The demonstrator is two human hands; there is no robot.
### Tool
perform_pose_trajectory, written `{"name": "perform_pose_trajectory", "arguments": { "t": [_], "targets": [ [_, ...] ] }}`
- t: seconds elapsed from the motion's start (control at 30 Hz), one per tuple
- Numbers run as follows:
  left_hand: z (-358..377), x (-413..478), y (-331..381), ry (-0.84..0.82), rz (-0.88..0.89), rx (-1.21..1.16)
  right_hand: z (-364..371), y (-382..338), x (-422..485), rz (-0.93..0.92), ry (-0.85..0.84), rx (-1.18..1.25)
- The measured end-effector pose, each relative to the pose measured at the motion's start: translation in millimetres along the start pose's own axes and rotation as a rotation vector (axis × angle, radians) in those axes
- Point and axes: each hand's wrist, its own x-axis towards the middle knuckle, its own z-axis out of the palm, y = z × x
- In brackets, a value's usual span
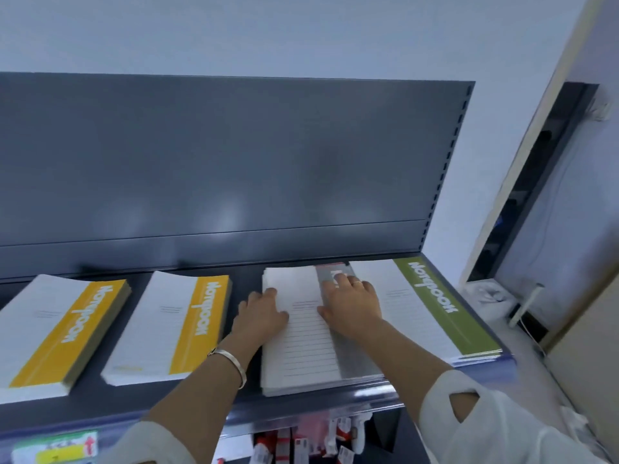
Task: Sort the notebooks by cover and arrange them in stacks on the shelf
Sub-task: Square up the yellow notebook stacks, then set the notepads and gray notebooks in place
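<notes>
Four stacks of notebooks lie side by side on the dark shelf (pixel 187 401). Two yellow-banded stacks (pixel 57 333) (pixel 174 326) sit on the left. A grey-banded stack (pixel 308 346) is third, and a green-banded stack (pixel 425 306) lies at the far right. Both hands rest on the grey-banded stack. My left hand (pixel 261 313) lies at its left edge, thumb on the cover. My right hand (pixel 351 303) lies flat on the grey band, fingers straight and pointing toward the back panel.
A tall dark back panel (pixel 234 162) rises behind the stacks. The shelf ends just past the green stack, with a white wall and a doorway (pixel 536 182) to the right. Red and white packaged goods (pixel 301 443) hang on the level below.
</notes>
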Motion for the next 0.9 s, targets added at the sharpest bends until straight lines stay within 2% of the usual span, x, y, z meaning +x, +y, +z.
{"name": "perform_pose_trajectory", "arguments": {
  "t": [0.27, 0.33, 0.43, 0.57, 0.67, 0.77, 0.9],
  "targets": [
    [9.2, 13.3, 20.6, 0.099, -0.412, -0.561, 10.9, 27.1, -1.3, -0.076, -0.115, 0.022],
    [6.5, 15.4, 15.8, 0.095, -0.445, -0.72, 9.6, 29.3, 1.4, -0.095, -0.126, -0.002],
    [2.6, 15.1, 10.9, -0.005, -0.449, -0.961, 6.6, 30.7, 4.4, -0.098, -0.112, -0.018],
    [4.7, 14.2, 15.5, -0.037, -0.427, -0.948, 9.3, 34.7, 5.5, -0.082, -0.13, 0.052],
    [-2.7, 5.1, 22.8, 0.001, -0.358, -1.077, 10.6, 37.7, 7.4, -0.026, -0.06, 0.269],
    [-11.8, -4.6, 23.4, 0.054, -0.286, -1.199, 1.6, 34.3, 11.9, 0.156, 0.104, 0.635],
    [-27.1, -15.2, 21.1, 0.131, -0.189, -1.325, -7.2, 24.7, 19.6, 0.422, -0.007, 1.288]
  ]
}}
